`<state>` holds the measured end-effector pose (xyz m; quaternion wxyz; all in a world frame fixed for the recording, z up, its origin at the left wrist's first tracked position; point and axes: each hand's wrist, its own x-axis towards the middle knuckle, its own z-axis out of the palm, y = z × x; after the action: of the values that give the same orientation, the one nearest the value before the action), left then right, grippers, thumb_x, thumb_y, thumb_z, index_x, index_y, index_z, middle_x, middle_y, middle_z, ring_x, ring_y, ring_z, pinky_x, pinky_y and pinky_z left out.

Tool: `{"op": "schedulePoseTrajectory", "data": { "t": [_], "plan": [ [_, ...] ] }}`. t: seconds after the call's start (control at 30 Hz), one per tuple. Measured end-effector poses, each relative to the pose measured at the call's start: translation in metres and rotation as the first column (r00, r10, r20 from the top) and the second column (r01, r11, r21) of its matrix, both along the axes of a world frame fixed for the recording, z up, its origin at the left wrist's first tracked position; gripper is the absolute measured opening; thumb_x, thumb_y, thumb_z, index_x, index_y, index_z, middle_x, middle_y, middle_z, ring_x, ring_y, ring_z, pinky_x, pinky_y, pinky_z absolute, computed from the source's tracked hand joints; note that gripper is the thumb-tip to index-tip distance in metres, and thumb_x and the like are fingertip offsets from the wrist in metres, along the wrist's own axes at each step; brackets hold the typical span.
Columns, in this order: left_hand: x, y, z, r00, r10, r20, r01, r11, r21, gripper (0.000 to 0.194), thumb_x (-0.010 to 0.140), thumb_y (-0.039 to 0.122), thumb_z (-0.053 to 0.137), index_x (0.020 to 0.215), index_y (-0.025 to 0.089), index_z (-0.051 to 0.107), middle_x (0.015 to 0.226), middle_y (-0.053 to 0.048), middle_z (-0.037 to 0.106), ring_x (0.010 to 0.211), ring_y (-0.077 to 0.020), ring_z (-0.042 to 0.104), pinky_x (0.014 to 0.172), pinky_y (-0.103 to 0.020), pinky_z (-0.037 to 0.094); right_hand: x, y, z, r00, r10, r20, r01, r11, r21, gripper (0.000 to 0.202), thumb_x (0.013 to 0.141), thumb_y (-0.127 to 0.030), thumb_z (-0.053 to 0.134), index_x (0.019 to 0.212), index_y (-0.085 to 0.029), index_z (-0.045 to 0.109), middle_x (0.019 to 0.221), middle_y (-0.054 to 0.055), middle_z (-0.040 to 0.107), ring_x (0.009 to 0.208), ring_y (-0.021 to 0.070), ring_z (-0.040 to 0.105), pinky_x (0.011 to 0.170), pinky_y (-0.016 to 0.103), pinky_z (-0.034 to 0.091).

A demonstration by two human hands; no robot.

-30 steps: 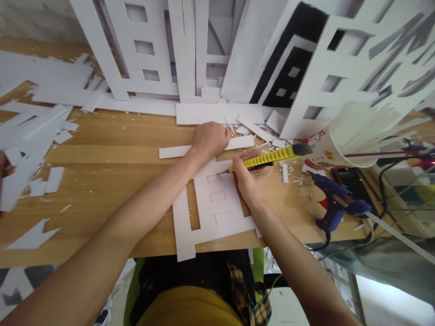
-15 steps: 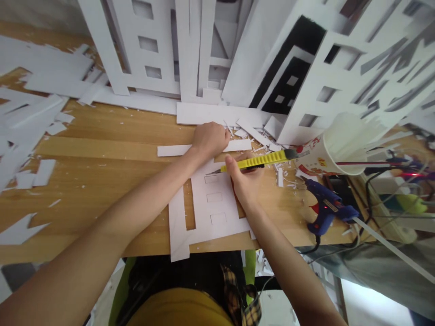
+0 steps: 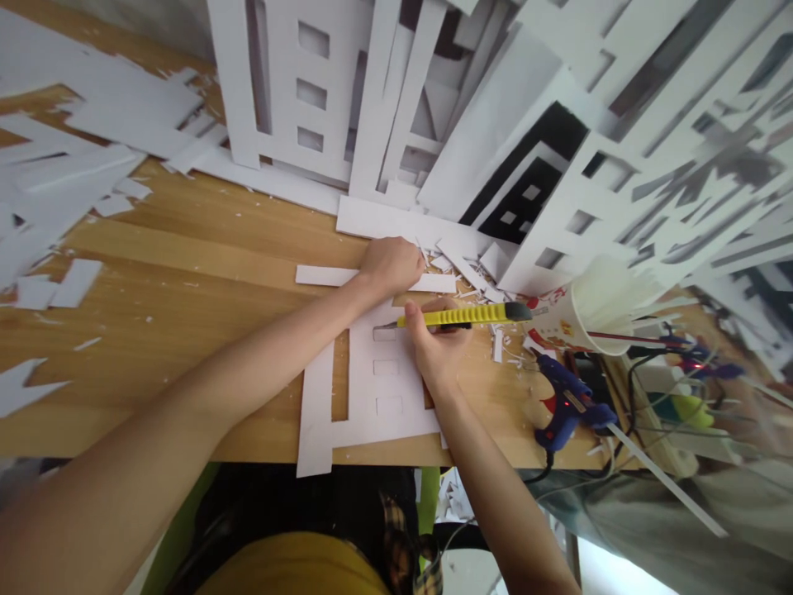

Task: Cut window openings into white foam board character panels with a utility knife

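Observation:
A white board (image 3: 363, 426) with cut openings and several pencilled rectangles lies at the table's front edge. My right hand (image 3: 439, 347) grips a yellow craft knife (image 3: 474, 315), its blade tip on the uppermost visible rectangle. Above it, my left hand (image 3: 394, 264) is closed and rests near the board's top, over a white strip (image 3: 322, 275). Whatever its fingers may hold is hidden beneath it.
White cut-out panels (image 3: 310, 157) stand at the back. Right of my hands are a paper cup (image 3: 554, 318) and a blue glue gun (image 3: 567, 401) with cables. White scraps (image 3: 74, 283) lie at the left of the wooden table (image 3: 204, 256).
The view has shifted and tilted slightly. The knife tip has moved from just above the uppermost visible rectangle onto its outline. My left hand stays closed in about the same place.

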<state>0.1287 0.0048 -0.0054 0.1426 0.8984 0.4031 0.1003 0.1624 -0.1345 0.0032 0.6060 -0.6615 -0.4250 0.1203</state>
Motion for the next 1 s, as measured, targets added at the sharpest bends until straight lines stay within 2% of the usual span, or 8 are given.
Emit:
{"op": "schedulePoseTrajectory", "data": {
  "t": [0.1, 0.37, 0.67, 0.87, 0.93, 1.0],
  "plan": [
    [0.000, 0.000, 0.000, 1.000, -0.005, 0.012, 0.005, 1.000, 0.002, 0.044, 0.094, 0.028, 0.040, 0.090, 0.009, 0.079, 0.088, -0.019, 0.076, 0.089, -0.0318, 0.073, 0.071, -0.036, 0.051, 0.000, -0.001, 0.000, 1.000, -0.018, 0.009, 0.018, 1.000, -0.006, 0.039, 0.077, -0.043, 0.074, 0.056, -0.023, 0.048, 0.052, -0.005, 0.051, 0.052, 0.0125, 0.048, 0.053, 0.029, 0.041],
    [0.000, -0.001, 0.003, 1.000, 0.008, 0.015, -0.007, 1.000, -0.023, 0.042, 0.094, 0.028, 0.042, 0.094, 0.007, 0.079, 0.095, -0.021, 0.076, 0.094, -0.0306, 0.073, 0.075, -0.034, 0.052, 0.001, -0.001, -0.005, 1.000, -0.019, 0.012, 0.020, 0.999, -0.040, 0.036, 0.077, -0.044, 0.074, 0.059, -0.023, 0.051, 0.052, -0.006, 0.050, 0.049, 0.0123, 0.044, 0.051, 0.029, 0.037],
    [0.000, -0.002, 0.002, 1.000, 0.016, 0.018, -0.015, 0.999, -0.031, 0.042, 0.095, 0.028, 0.042, 0.097, 0.008, 0.079, 0.098, -0.020, 0.076, 0.096, -0.0305, 0.073, 0.077, -0.035, 0.053, -0.007, 0.003, -0.007, 1.000, 0.013, 0.000, -0.013, 0.999, -0.051, 0.025, 0.073, -0.033, 0.070, 0.062, -0.023, 0.049, 0.057, -0.006, 0.053, 0.054, 0.0121, 0.049, 0.055, 0.028, 0.041],
    [0.000, -0.001, 0.002, 1.000, 0.007, 0.028, -0.006, 1.000, -0.028, 0.042, 0.095, 0.028, 0.042, 0.100, 0.009, 0.079, 0.098, -0.021, 0.076, 0.100, -0.0316, 0.072, 0.080, -0.036, 0.053, -0.005, 0.003, -0.008, 1.000, 0.019, -0.008, -0.020, 0.998, -0.060, 0.030, 0.075, -0.033, 0.070, 0.060, -0.023, 0.046, 0.053, -0.008, 0.046, 0.049, 0.0101, 0.041, 0.052, 0.026, 0.036],
    [0.000, -0.001, 0.002, 0.999, 0.018, 0.036, -0.016, 0.999, -0.040, 0.041, 0.095, 0.028, 0.043, 0.100, 0.009, 0.079, 0.097, -0.020, 0.076, 0.098, -0.0309, 0.073, 0.079, -0.035, 0.052, -0.001, 0.001, -0.009, 0.998, 0.040, 0.039, -0.038, 0.998, -0.056, 0.032, 0.077, -0.037, 0.073, 0.060, -0.022, 0.050, 0.055, -0.007, 0.048, 0.054, 0.0113, 0.043, 0.056, 0.027, 0.038],
    [0.000, -0.002, 0.003, 0.999, 0.023, 0.039, -0.021, 0.998, -0.051, 0.040, 0.094, 0.028, 0.044, 0.098, 0.009, 0.079, 0.097, -0.021, 0.076, 0.097, -0.0303, 0.073, 0.077, -0.034, 0.052, 0.004, -0.001, -0.008, 0.993, 0.072, 0.096, -0.070, 0.997, -0.028, 0.031, 0.077, -0.041, 0.075, 0.062, -0.022, 0.055, 0.062, -0.005, 0.053, 0.064, 0.0142, 0.050, 0.067, 0.031, 0.044]
  ]
}}
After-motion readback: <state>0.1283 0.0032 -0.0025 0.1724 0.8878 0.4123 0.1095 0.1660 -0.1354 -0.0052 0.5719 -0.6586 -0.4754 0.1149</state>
